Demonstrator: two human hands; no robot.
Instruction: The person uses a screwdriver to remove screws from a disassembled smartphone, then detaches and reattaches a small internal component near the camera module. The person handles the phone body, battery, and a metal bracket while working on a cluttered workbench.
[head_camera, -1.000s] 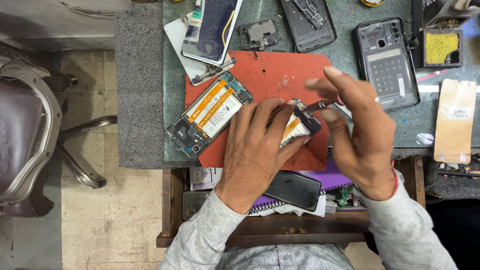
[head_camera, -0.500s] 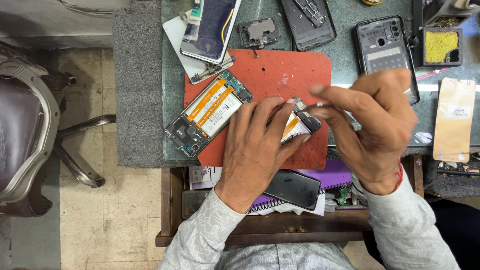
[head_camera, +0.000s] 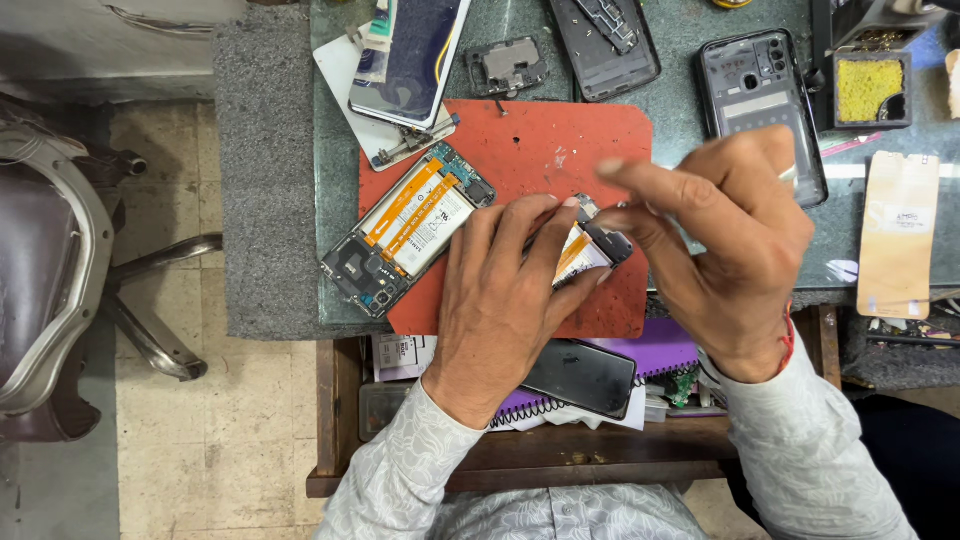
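Left hand (head_camera: 505, 300) pressing flat, fingers together, on opened phone (head_camera: 590, 245) atop red mat (head_camera: 560, 150). Right hand (head_camera: 725, 235) at three o'clock, fingertips pinched; held thing unclear.

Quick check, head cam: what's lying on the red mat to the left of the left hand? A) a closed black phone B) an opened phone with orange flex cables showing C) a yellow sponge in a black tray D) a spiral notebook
B: the opened phone lies on the red mat left of the left hand, its orange ribbon cables exposed.
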